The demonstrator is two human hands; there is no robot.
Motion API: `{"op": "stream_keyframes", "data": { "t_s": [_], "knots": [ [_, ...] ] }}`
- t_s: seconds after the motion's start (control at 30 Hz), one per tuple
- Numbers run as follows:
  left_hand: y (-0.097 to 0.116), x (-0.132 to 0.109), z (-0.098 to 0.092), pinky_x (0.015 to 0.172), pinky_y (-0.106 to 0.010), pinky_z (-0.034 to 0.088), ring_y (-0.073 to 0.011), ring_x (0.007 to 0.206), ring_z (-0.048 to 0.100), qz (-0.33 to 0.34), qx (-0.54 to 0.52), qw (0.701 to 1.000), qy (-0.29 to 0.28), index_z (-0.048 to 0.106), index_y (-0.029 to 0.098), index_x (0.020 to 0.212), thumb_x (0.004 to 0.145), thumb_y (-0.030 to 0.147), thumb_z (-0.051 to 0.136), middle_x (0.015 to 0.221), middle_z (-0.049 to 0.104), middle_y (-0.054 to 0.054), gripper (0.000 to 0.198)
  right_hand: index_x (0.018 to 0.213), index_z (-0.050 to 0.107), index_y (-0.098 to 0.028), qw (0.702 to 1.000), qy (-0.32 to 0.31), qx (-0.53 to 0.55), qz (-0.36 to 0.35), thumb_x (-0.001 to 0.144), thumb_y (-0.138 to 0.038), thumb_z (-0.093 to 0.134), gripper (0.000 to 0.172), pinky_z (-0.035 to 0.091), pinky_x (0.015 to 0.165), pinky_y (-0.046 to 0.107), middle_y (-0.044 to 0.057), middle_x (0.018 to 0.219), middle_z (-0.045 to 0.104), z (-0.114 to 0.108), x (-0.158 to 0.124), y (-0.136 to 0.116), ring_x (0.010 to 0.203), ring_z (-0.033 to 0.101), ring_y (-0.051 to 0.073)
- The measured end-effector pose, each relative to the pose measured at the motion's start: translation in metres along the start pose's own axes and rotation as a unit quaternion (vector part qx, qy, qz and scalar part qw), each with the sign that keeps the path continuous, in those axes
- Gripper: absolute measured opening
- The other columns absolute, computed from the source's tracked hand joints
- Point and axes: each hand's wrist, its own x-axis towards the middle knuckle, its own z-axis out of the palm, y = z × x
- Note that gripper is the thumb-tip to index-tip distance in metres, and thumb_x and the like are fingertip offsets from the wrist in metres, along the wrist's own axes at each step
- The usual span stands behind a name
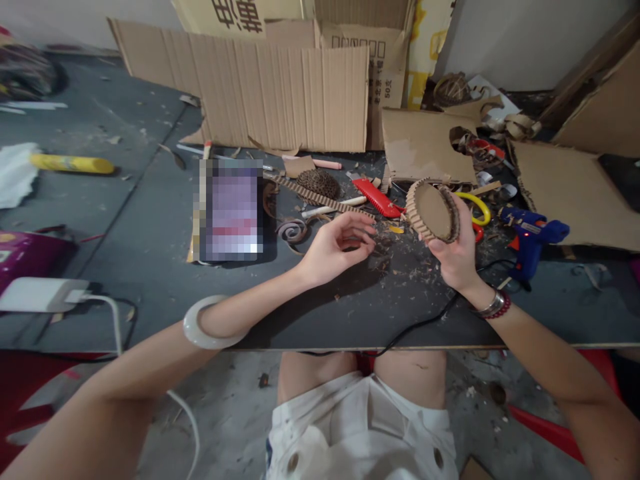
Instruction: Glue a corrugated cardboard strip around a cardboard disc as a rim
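A cardboard disc [433,211] is held tilted above the surface [150,253] by the right hand [457,257], grip closed on its lower edge, prob. so its face is shown. The left hand [333,248] is poised empty, grip loosely wide, nr the corrugated strip [320,197].

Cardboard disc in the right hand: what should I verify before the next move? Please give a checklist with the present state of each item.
1. Grip of the right hand on the cardboard disc: ok, it holds the lower edge.
2. The left hand free: ok, open above the table, nothing seen in it.
3. The corrugated rim joined all round the disc: cannot tell, the far side is hidden.
4. The glue gun near: ok, it lies just right of the right hand.
5. The black cable clear of the arms: not ok, it runs under the right wrist.
6. Blade of the red knife closed: cannot tell.
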Motion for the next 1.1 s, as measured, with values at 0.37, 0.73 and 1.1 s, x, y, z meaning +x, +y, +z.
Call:
{"op": "stream_keyframes", "data": {
  "t_s": [0.37,0.73,1.1],
  "knots": [
    [0.0001,0.0,0.0,0.074,-0.025,0.055,-0.0112,0.072,0.065,-0.001,0.006,1.0,0.005,0.058,0.013,0.1,0.068,0.022,0.08,0.086,0.066,-0.004,0.04,0.143,0.027,-0.032,0.996,0.061,0.056,-0.026,0.077,-0.066,0.058,0.081,0.031,0.115,0.052,0.009,0.149,0.037,0.0022,-0.0001,-0.0015,0.137,0.039,0.03],
    [-0.0004,0.0,0.0001,0.076,-0.025,0.056,-0.0121,0.073,0.068,-0.015,0.009,1.0,0.009,0.058,0.012,0.1,0.067,0.024,0.081,0.083,0.067,-0.003,0.042,0.138,0.039,-0.03,0.988,0.073,0.132,-0.043,0.074,-0.055,0.069,0.075,0.042,0.109,0.049,0.009,0.144,0.044,0.0036,0.0006,0.0019,0.133,0.044,0.029],
    [-0.0024,-0.0009,0.0001,0.078,-0.028,0.057,-0.0136,0.076,0.068,-0.008,0.027,1.0,-0.001,0.059,0.013,0.1,0.069,0.024,0.079,0.089,0.067,-0.005,0.039,0.14,0.037,-0.031,0.989,0.06,0.122,-0.056,0.077,-0.054,0.067,0.073,0.04,0.11,0.053,0.009,0.144,0.044,0.0038,0.0001,0.0027,0.133,0.044,0.03]
  ]
}}
